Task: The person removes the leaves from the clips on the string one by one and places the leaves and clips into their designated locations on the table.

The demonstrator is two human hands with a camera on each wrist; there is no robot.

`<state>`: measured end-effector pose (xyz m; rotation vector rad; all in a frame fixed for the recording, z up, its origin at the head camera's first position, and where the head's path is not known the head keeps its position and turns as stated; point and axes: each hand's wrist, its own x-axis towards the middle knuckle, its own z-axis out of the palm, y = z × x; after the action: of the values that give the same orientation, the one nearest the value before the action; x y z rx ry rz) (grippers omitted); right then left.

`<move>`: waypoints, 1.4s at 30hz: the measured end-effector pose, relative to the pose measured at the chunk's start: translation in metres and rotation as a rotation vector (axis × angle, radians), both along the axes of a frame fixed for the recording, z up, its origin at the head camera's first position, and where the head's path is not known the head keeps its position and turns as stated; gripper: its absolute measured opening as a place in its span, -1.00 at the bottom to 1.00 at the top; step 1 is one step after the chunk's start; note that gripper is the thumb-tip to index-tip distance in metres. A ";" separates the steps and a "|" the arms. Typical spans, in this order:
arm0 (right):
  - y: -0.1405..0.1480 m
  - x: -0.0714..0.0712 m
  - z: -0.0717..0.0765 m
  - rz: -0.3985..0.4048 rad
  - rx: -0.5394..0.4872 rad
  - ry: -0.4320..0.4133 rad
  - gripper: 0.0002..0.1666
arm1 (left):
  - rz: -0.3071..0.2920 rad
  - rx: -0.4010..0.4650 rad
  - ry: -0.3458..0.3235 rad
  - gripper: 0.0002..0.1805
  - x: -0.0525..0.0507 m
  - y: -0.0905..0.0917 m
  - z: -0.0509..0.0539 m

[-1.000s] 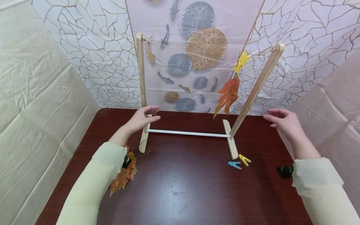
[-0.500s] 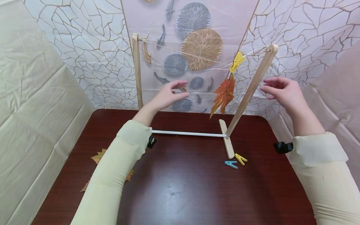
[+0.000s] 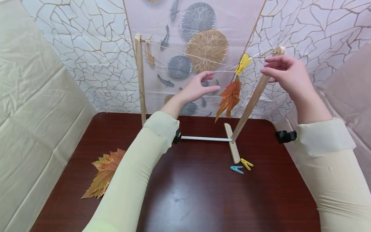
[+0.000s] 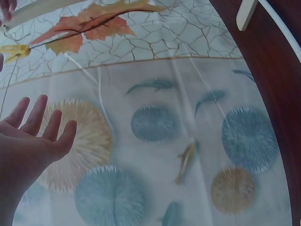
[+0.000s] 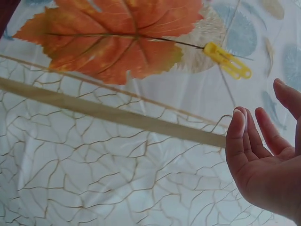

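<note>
An orange leaf (image 3: 230, 98) hangs by its stem from a yellow clothespin (image 3: 242, 64) on the string between two wooden posts. Left of that leaf, in the head view, the left hand (image 3: 200, 87) is held up with thumb and fingers apart, holding nothing. The right hand (image 3: 290, 72) is at the upper part of the right post (image 3: 258, 93), fingers loosely bent with nothing between them; whether it touches the post I cannot tell. The right wrist view shows the leaf (image 5: 117, 37), the clothespin (image 5: 228, 61) and the right hand (image 5: 268, 165). In the left wrist view the left hand (image 4: 33, 141) has spread fingers.
Orange-yellow leaves (image 3: 105, 174) lie on the table's left side, partly behind the left sleeve. A blue clothespin (image 3: 237, 169) and a yellow one (image 3: 246, 164) lie by the right foot (image 3: 234, 151) of the stand. A white rod (image 3: 205, 139) runs low across it.
The left hand has moved right and up, from the left post toward the hanging leaf. The right hand has risen to the right post's upper part. The leaves on the table are less covered.
</note>
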<state>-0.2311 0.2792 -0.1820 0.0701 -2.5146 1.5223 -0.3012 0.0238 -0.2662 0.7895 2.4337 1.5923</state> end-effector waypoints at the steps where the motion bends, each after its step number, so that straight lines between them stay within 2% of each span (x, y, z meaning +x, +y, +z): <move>1: -0.002 -0.001 0.002 0.002 0.005 -0.006 -0.58 | -0.005 -0.003 -0.008 -0.27 -0.001 0.003 0.001; 8: -0.017 -0.011 0.015 -0.008 0.128 -0.053 -0.31 | -0.013 0.001 -0.033 -0.26 -0.007 0.026 0.007; 13: -0.028 -0.016 0.022 -0.045 0.272 -0.110 -0.23 | -0.038 -0.006 -0.030 -0.26 -0.010 0.042 0.007; 20: -0.041 -0.028 0.026 -0.030 0.380 -0.167 -0.16 | -0.056 -0.050 0.016 -0.29 -0.012 0.059 0.004; 25: -0.044 -0.035 0.026 -0.010 0.405 -0.174 -0.18 | -0.075 -0.058 0.065 -0.34 -0.011 0.071 0.004; 30: -0.045 -0.039 0.026 -0.001 0.380 -0.164 -0.32 | -0.086 -0.016 0.101 -0.45 -0.009 0.078 0.005; 35: -0.043 -0.039 0.027 0.006 0.315 -0.164 -0.40 | -0.040 0.049 0.097 -0.63 -0.006 0.086 0.005; 39: -0.041 -0.037 0.027 0.027 0.235 -0.163 -0.42 | 0.058 0.097 0.111 -0.76 -0.003 0.090 0.005; 42: -0.042 -0.035 0.026 0.041 0.214 -0.163 -0.43 | 0.141 0.103 0.136 -0.79 -0.001 0.091 0.005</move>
<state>-0.2658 0.2368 -0.1558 0.0306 -2.8148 1.3164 -0.3022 0.1145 -0.2610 0.7811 2.5717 1.7823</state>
